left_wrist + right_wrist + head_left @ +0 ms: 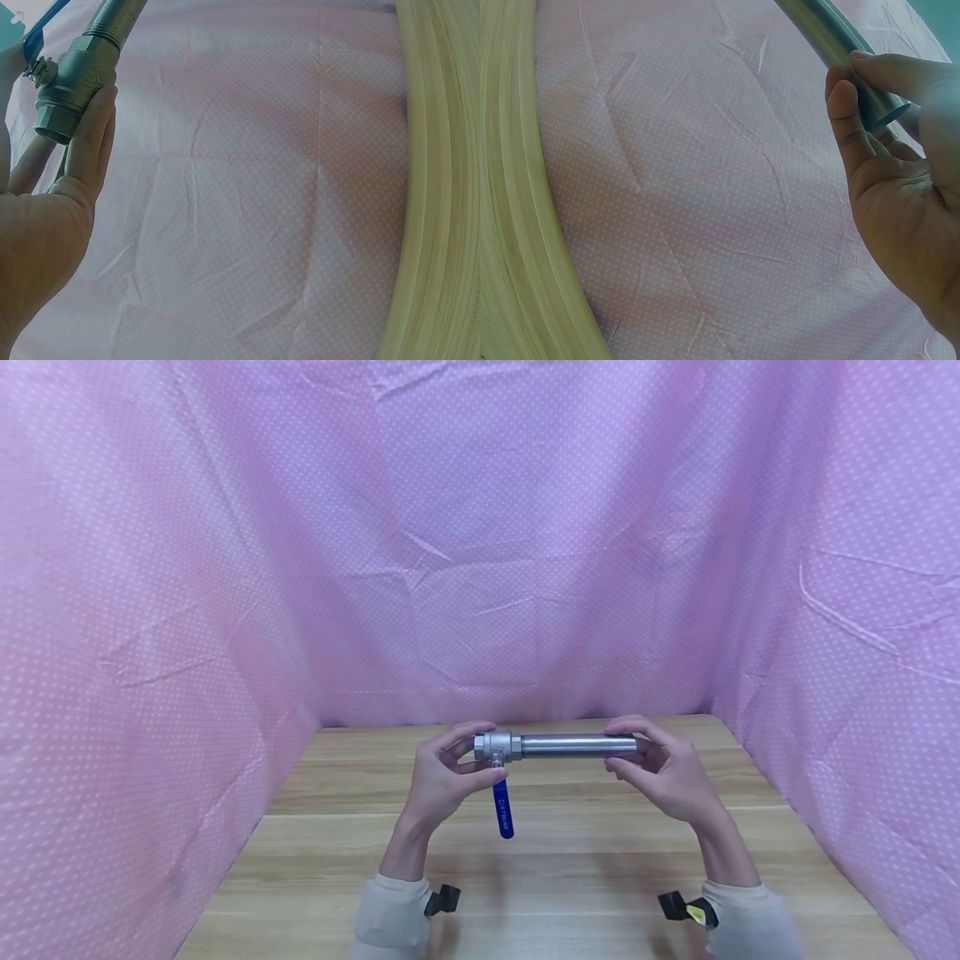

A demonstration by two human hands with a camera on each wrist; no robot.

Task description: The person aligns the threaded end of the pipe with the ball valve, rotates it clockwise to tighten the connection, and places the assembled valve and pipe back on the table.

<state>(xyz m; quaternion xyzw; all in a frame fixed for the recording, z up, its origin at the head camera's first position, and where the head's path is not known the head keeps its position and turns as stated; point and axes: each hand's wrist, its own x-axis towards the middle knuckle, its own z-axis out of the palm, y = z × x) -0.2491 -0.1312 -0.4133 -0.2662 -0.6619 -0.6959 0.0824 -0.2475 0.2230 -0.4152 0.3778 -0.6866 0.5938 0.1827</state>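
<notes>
A silver ball valve (497, 744) with a blue lever handle (503, 810) is joined to a steel pipe (570, 745), and the two lie level in one line above the table. My left hand (444, 777) grips the valve body, its thumb beside the base of the lever. The lever points down toward my body. My right hand (663, 768) holds the pipe's far right end between thumb and fingers. In the left wrist view, threads (101, 34) show where the pipe enters the valve (71, 86). The right wrist view shows the pipe's open end (889, 114).
A light wooden table (555, 877) lies below both hands. Pink dotted cloth (525, 568) hangs behind it and along both sides. Black wrist mounts (442, 900) sit on the sleeves (393, 914).
</notes>
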